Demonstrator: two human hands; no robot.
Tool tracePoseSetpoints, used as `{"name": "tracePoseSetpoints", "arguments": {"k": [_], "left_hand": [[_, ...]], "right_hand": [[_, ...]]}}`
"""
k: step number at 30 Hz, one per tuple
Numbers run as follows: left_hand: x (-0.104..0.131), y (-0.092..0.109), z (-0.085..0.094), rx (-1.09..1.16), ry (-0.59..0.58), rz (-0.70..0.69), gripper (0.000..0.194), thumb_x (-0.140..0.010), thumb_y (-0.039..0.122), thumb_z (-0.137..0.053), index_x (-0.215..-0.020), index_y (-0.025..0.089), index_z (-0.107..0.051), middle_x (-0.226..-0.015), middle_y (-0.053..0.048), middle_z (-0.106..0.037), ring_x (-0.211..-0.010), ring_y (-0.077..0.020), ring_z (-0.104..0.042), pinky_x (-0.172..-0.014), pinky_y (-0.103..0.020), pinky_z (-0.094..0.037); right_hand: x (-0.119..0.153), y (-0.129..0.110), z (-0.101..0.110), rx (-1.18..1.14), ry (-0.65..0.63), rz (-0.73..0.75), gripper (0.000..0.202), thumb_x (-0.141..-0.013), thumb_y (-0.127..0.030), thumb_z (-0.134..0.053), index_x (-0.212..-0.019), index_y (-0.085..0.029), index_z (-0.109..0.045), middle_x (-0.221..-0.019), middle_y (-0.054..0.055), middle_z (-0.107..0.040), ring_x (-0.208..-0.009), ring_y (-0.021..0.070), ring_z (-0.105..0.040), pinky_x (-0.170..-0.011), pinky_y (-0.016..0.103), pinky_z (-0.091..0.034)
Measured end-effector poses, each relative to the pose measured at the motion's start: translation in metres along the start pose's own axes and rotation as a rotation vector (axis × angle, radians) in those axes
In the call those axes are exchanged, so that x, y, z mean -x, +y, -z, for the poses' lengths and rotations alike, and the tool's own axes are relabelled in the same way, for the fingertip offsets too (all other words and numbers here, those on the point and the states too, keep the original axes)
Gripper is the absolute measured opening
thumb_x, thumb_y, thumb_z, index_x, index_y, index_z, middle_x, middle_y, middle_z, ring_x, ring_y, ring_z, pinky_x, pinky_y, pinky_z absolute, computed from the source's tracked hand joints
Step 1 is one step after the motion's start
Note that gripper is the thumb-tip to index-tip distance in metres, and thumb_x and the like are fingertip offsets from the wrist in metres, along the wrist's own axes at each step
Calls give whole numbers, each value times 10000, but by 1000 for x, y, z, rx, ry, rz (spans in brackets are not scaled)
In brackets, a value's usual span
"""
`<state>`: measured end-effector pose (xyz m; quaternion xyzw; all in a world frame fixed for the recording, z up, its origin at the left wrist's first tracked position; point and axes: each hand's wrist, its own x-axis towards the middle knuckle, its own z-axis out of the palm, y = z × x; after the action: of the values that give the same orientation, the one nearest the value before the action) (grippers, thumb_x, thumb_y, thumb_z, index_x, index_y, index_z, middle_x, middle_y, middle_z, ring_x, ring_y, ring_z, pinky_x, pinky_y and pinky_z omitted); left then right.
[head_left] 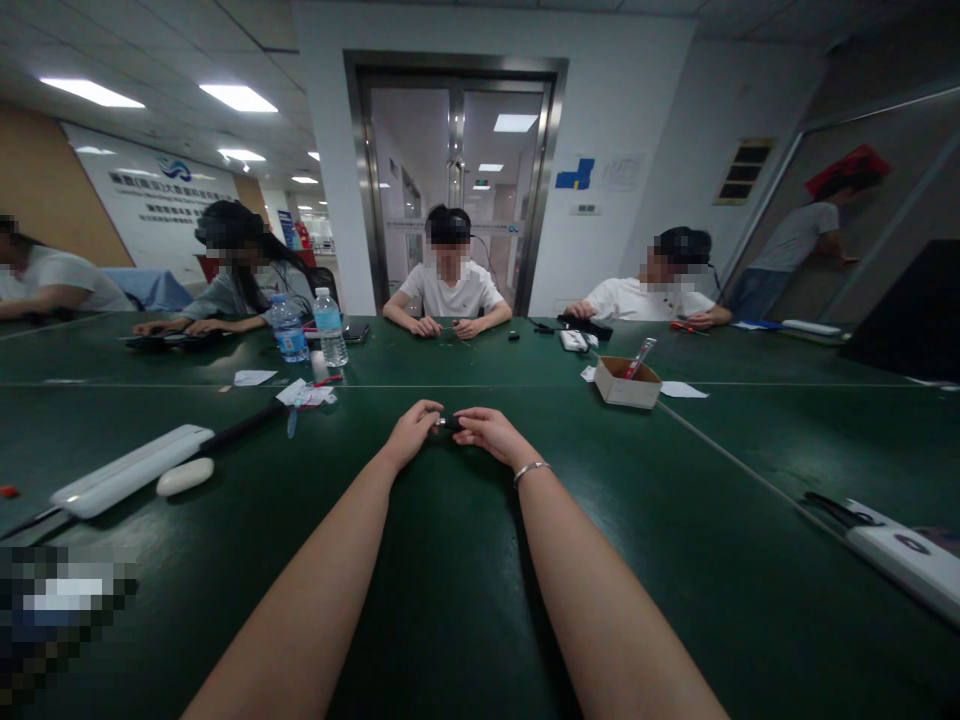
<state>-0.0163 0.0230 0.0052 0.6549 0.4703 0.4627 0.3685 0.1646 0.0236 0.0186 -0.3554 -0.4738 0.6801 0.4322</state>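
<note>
Over the green table (457, 560), straight ahead of me, both my hands meet at a small black object with a silvery end (452, 423). My left hand (412, 436) is closed, its fingertips pinching the silvery end. From the other side my right hand (491, 435), with a bracelet (531, 472) at the wrist, grips the black part between thumb and fingers. Much of the object is covered by my fingers, and its exact kind is too small to make out.
A small open box (627, 388) stands ahead right. Two water bottles (330, 328) are ahead left, near paper scraps (307, 393). At left lie a long white device (135, 470) and a white oval object (185, 477). A white device (907, 550) is at right. Several people sit across.
</note>
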Motion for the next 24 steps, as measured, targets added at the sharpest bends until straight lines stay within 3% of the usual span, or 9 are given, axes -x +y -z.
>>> {"name": "tracePoseSetpoints", "arguments": {"k": [6,9,24], "left_hand": [[0,-1,0,-9,5,-12,294,-788,388,-494,-971,179,-593,-617,16,-543,-609,-134,-516,-578,-238,-377],[-1,-1,-1,-2,-29,7,347,-824,441,-417,-953,169,-590,-552,24,-519,-544,-130,-482,-544,-239,-357],[-1,-2,-2,-32,-34,-8,319,-793,405,-463,-975,177,-593,-627,11,-543,-613,-142,-507,-602,-253,-375]], "right_hand": [[1,-1,-1,10,4,-4,142,-851,25,-501,-951,-37,-582,-744,113,-655,-562,139,-659,-579,207,-566],[0,0,0,5,0,-2,129,-836,16,-538,-945,-37,-583,-761,121,-657,-574,147,-663,-584,215,-568],[-1,1,2,17,-20,5,129,-822,2,-562,-941,-40,-589,-771,127,-659,-592,150,-664,-595,217,-567]]}}
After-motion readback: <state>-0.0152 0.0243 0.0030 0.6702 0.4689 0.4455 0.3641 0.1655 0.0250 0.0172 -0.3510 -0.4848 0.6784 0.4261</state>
